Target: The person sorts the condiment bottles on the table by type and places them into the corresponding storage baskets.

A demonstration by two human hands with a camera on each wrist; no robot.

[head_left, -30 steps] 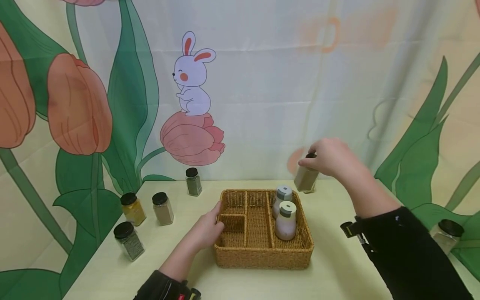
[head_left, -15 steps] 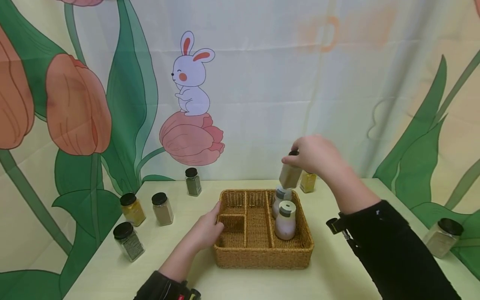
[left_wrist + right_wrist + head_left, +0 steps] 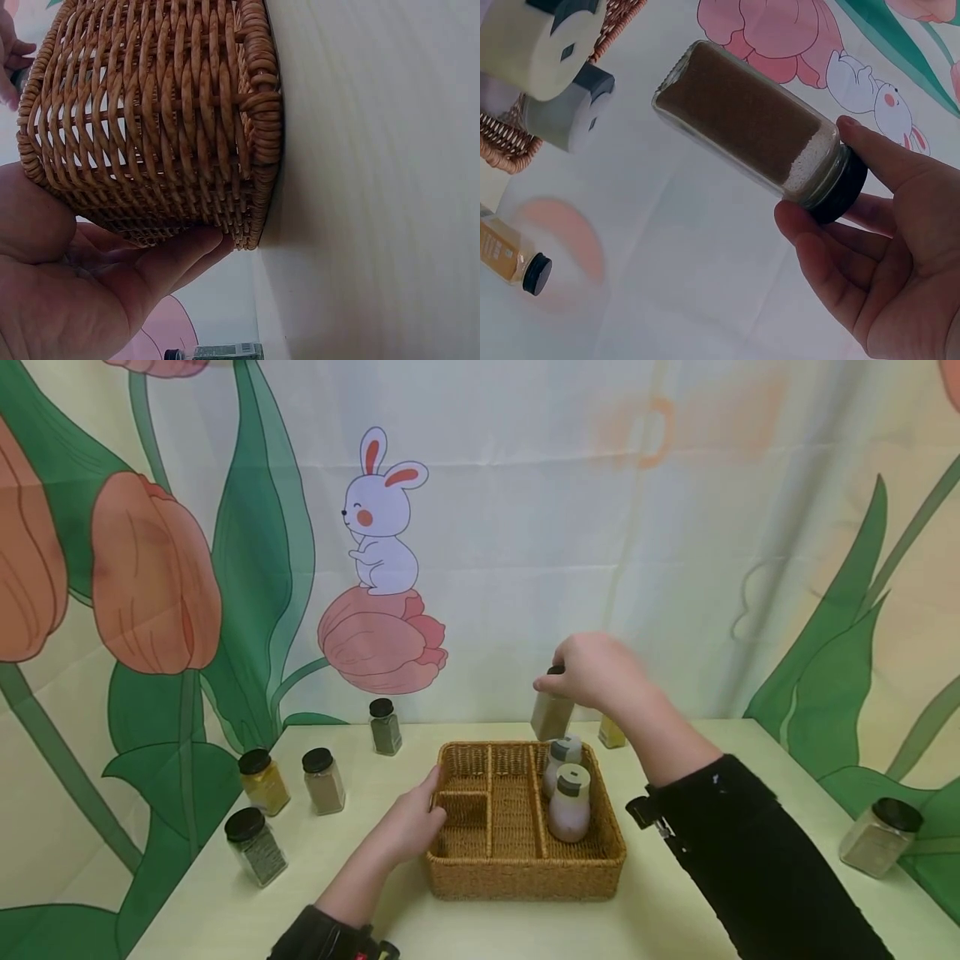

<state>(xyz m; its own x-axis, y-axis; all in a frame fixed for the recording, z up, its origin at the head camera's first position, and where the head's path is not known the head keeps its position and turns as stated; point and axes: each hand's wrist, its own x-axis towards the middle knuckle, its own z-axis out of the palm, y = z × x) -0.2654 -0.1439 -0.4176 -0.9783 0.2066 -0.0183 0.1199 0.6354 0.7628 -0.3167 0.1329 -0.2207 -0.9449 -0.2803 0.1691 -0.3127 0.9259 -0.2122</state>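
Observation:
My right hand (image 3: 600, 668) pinches the black lid of a square glass spice jar (image 3: 551, 717), holding it above the back right of the wicker basket (image 3: 525, 878). In the right wrist view, brown powder fills most of this tilted jar (image 3: 739, 112), with a pale layer near the lid. My left hand (image 3: 412, 822) grips the basket's left side, its fingers lying along the woven outer wall (image 3: 150, 105) in the left wrist view. Inside the basket's right compartment stand two pale shakers, a front shaker (image 3: 570, 810) and a back shaker (image 3: 553, 764). The left and middle compartments hold nothing.
On the table's left stand a yellow jar (image 3: 264, 783), a beige jar (image 3: 324, 781), a dark speckled jar (image 3: 257, 847) and a green jar (image 3: 386, 728). Another yellow jar (image 3: 611, 732) sits behind the basket; a pale jar (image 3: 879, 839) is far right. A printed curtain (image 3: 510, 568) hangs behind.
My right hand has carried the spice jar leftward, from right of the basket to above its back edge. The yellow jar behind it has come into view. My left hand stays on the basket.

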